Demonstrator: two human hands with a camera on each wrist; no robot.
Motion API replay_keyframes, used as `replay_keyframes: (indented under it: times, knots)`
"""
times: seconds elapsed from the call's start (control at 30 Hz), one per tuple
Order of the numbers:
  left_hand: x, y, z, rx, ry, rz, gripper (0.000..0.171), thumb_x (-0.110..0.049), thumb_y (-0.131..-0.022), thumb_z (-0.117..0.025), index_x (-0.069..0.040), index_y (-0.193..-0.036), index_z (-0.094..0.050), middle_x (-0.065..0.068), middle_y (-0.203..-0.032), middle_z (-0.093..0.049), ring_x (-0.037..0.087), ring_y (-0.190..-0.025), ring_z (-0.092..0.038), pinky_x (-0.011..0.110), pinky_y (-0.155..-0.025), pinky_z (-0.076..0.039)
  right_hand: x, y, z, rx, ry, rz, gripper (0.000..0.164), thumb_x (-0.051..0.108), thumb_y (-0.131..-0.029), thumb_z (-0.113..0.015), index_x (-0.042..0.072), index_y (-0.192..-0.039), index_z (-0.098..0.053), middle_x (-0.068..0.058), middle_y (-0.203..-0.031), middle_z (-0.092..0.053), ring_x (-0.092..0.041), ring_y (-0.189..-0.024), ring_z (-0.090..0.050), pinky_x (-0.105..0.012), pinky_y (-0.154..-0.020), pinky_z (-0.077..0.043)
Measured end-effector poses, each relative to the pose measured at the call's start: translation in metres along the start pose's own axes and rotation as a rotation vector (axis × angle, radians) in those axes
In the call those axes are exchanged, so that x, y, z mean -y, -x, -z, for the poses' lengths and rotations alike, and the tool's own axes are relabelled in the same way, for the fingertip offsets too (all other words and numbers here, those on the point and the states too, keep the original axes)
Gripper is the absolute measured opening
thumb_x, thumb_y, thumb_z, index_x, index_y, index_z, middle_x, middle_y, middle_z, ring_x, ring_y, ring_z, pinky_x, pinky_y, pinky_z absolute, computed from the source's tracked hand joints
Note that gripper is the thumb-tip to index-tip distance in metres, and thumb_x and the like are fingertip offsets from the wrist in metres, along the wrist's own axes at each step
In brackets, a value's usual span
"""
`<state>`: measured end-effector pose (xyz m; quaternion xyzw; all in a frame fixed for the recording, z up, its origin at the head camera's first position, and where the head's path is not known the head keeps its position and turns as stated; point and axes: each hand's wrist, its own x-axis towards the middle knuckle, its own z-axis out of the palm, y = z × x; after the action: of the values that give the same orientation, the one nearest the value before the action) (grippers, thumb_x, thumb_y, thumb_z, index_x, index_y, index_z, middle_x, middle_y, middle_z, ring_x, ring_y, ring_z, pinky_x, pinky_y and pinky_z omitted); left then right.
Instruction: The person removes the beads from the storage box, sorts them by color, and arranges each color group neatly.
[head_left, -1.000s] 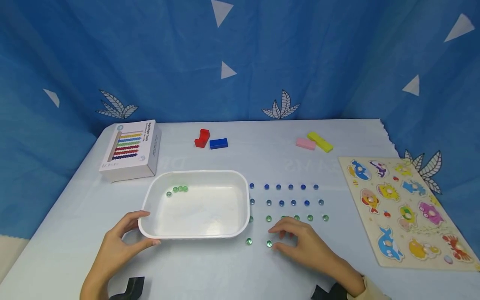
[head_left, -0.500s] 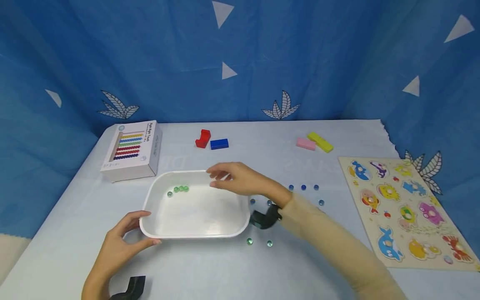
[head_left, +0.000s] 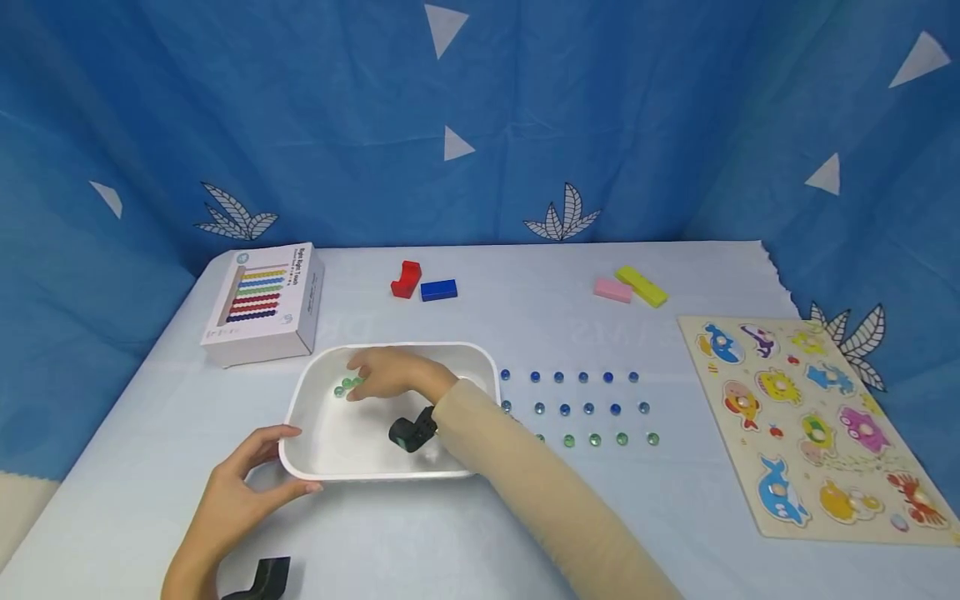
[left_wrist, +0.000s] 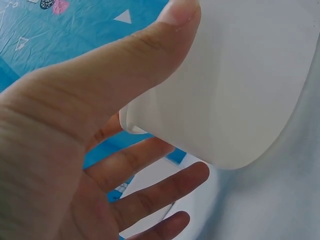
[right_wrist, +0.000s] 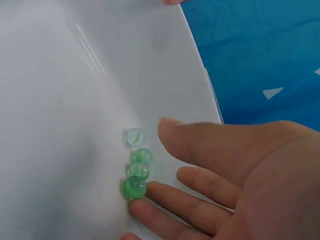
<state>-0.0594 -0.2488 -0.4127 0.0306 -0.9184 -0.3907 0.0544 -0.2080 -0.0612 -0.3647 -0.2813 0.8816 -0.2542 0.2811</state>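
Note:
A white plastic tray (head_left: 390, 454) stands on the table. My left hand (head_left: 240, 492) grips its near left corner, thumb on the front side and fingertips at the left rim; in the left wrist view the other fingers (left_wrist: 165, 192) are spread beside the wall. My right hand (head_left: 390, 372) reaches inside the tray. Several green glass marbles (right_wrist: 135, 187) lie there in a short line. In the right wrist view the thumb stands apart from the fingers, with fingertips right at the end marble. Nothing shows pinched between them.
Rows of blue marbles (head_left: 583, 377) and green marbles (head_left: 595, 439) lie right of the tray; my right sleeve (head_left: 540, 483) covers part of them. A wooden puzzle board (head_left: 750, 450), a boxed toy (head_left: 262, 337), and red (head_left: 407, 279), blue (head_left: 438, 290), pink (head_left: 612, 290) and yellow (head_left: 642, 287) blocks surround it.
My right hand has moved left from the marbles on the table, over the tray's right side, to the green marbles inside it. The left hand keeps its place on the tray corner.

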Motion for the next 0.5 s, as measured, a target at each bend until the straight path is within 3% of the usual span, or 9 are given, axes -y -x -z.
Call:
replay_keyframes:
  times: [0.1, 0.27, 0.37, 0.47, 0.5]
  knots:
    - [0.000, 0.001, 0.001, -0.009, -0.007, -0.003, 0.066, -0.035, -0.056, -0.084, -0.022, -0.114, -0.055, -0.022, -0.105, -0.052, -0.018, -0.086, -0.043, 0.045, -0.085, -0.036, 0.004, -0.007, -0.012, -0.053, 0.011, 0.038, 0.051, 0.025, -0.083, -0.064, 0.016, -0.131, -0.047, 0.002, -0.124, -0.058, -0.009, -0.114, -0.053, -0.020, -0.096, -0.043]
    - [0.000, 0.001, 0.003, -0.006, -0.011, -0.010, 0.066, -0.032, -0.057, -0.084, -0.021, -0.115, -0.055, 0.005, -0.111, -0.059, -0.017, -0.088, -0.043, 0.041, -0.085, -0.036, 0.014, -0.016, -0.029, -0.087, 0.049, 0.137, 0.043, 0.016, -0.077, -0.069, 0.011, -0.118, -0.058, 0.002, -0.112, -0.064, -0.006, -0.102, -0.057, -0.011, -0.086, -0.044]
    - [0.000, 0.001, 0.002, 0.002, -0.011, -0.012, 0.066, -0.031, -0.056, -0.084, -0.021, -0.114, -0.055, 0.008, -0.112, -0.058, -0.017, -0.088, -0.043, 0.041, -0.085, -0.036, 0.017, -0.018, -0.035, -0.037, 0.048, 0.161, 0.035, 0.014, -0.073, -0.073, 0.014, -0.107, -0.064, 0.005, -0.103, -0.065, -0.003, -0.091, -0.055, -0.008, -0.078, -0.043]
    - [-0.001, 0.001, 0.002, -0.002, -0.003, -0.023, 0.066, -0.031, -0.056, -0.085, -0.020, -0.114, -0.055, 0.008, -0.111, -0.058, -0.017, -0.088, -0.042, 0.048, -0.086, -0.037, 0.018, -0.018, -0.039, 0.073, 0.030, 0.190, 0.031, 0.014, -0.073, -0.074, 0.016, -0.102, -0.066, 0.008, -0.098, -0.064, 0.000, -0.083, -0.054, -0.007, -0.071, -0.043]
    - [-0.001, 0.001, 0.002, -0.004, -0.014, -0.023, 0.066, -0.032, -0.056, -0.085, -0.021, -0.113, -0.055, 0.006, -0.110, -0.058, -0.017, -0.088, -0.042, 0.044, -0.086, -0.037, 0.019, -0.017, -0.040, 0.119, 0.019, 0.204, 0.030, 0.012, -0.073, -0.073, 0.017, -0.102, -0.066, 0.008, -0.095, -0.063, 0.001, -0.079, -0.053, -0.008, -0.068, -0.043]
